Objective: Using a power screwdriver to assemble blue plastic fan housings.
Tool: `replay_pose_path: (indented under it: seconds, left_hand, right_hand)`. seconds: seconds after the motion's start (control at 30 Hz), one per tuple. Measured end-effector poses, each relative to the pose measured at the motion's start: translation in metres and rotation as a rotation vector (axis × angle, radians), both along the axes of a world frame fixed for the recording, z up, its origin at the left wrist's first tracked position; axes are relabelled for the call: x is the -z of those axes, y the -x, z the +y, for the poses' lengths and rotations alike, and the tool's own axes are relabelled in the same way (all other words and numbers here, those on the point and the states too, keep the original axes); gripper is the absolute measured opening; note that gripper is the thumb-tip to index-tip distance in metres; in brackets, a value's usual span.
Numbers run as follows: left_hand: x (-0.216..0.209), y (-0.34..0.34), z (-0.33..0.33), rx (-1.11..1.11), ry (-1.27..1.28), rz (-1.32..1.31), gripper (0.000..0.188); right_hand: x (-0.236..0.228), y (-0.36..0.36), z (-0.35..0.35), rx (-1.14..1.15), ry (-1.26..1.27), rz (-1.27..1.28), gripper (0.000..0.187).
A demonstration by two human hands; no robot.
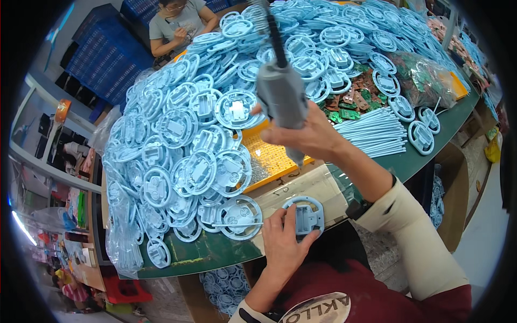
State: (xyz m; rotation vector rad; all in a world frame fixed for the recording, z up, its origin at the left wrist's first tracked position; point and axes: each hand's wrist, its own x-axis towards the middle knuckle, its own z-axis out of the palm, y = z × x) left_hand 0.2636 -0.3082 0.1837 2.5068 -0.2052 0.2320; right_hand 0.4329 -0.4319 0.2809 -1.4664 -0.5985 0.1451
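My right hand [309, 134] is wrapped round a grey electric screwdriver [283, 94], which hangs upright from a dark cord. Its tip points down over the front edge of a yellow tray [291, 171]. My left hand [282, 239] grips the left and lower side of a round light-blue plastic housing [308, 218] with a rectangular compartment at its middle. That housing lies on a pale work board [323, 188] at the table's front edge. Beside my left hand rests another round blue piece [239, 217] with a thin blue rod [237, 224] across it.
Blue plastic housings [186, 126] are heaped across the green table [199, 258]. Small screws [261, 161] fill the yellow tray. Further right lie green and brown circuit boards [353, 99], a stack of blue rods [374, 133] and a plastic bag [423, 78]. A person [180, 27] sits across the table.
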Motion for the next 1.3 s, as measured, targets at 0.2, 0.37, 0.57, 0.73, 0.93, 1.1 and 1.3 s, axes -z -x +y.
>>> replay_pose_path:
  seconds: [0.2, 0.37, 0.57, 0.73, 0.93, 1.1, 1.3]
  left_hand:
    - [0.005, -0.005, 0.003, 0.153, 0.043, -0.038, 0.055]
    - [0.019, 0.002, 0.004, 0.204, 0.125, -0.081, 0.046]
    - [0.024, 0.007, -0.002, 0.122, 0.161, -0.147, 0.040]
    - [0.020, 0.005, -0.001, 0.101, 0.179, -0.151, 0.036]
    - [0.017, 0.003, 0.001, 0.122, 0.165, -0.146, 0.037]
    - [0.019, 0.003, 0.002, 0.131, 0.181, -0.133, 0.037]
    - [0.017, 0.002, 0.002, 0.125, 0.173, -0.120, 0.037]
  right_hand:
    - [0.026, 0.038, -0.028, -0.020, -0.211, 0.064, 0.039]
    - [0.041, 0.054, -0.022, -0.015, -0.308, 0.031, 0.035]
    - [0.044, 0.051, -0.008, -0.026, -0.268, 0.052, 0.038]
    - [0.044, 0.052, 0.001, -0.052, -0.229, 0.054, 0.037]
    - [0.047, 0.054, 0.003, -0.062, -0.239, 0.080, 0.032]
    - [0.048, 0.054, 0.000, -0.067, -0.558, 0.968, 0.026]
    - [0.059, 0.054, -0.001, -0.093, 0.043, -0.049, 0.018]
